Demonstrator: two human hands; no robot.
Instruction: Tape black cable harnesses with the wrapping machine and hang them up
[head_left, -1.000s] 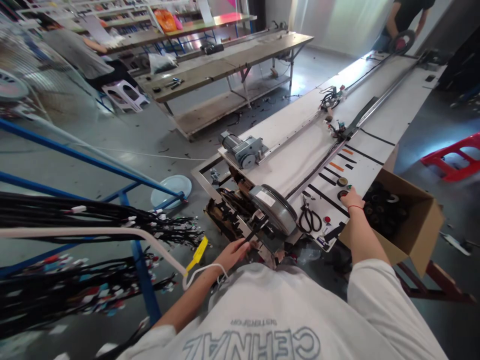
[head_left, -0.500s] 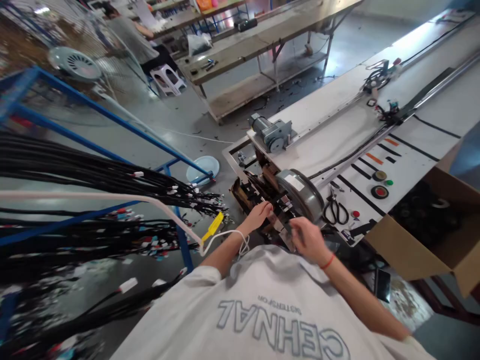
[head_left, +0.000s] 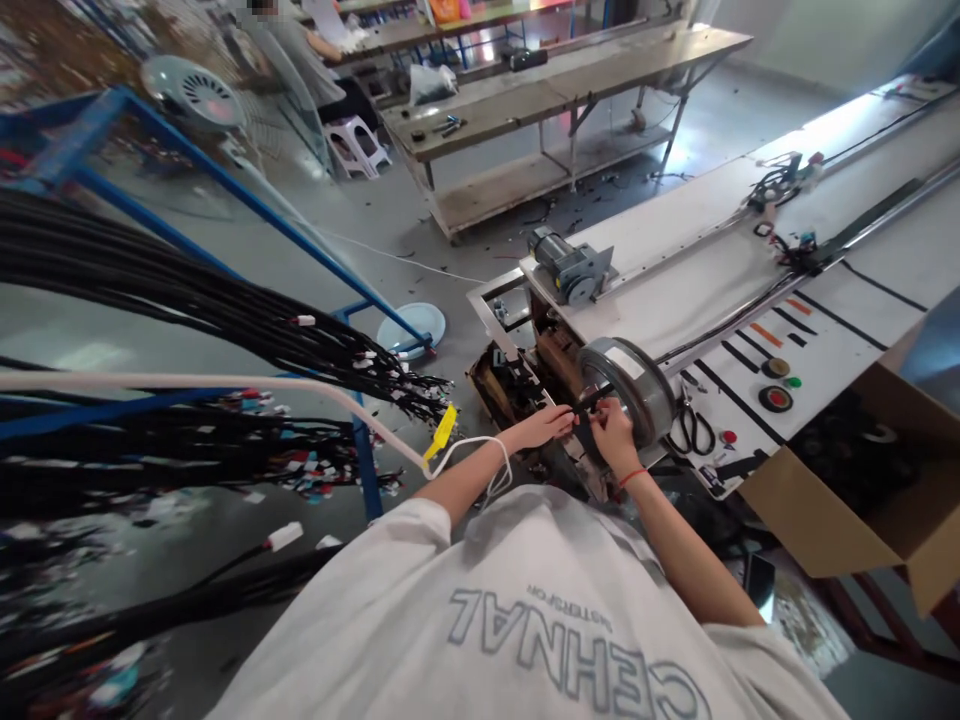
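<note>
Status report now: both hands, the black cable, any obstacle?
Left hand and right hand pinch black cable beside metal wheel. Scissors apart. No obstacle seen.

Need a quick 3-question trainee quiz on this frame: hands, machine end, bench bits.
1. True or false: both hands meet at the thin black strip beside the metal wheel.
2. What lies on the white table just right of the wheel? A scissors, B hammer, C tape measure.
3. What colour is the band on the right hand wrist?

Key: 1 true, with the left hand pinching it too. 2 A, the scissors. 3 red.
</note>
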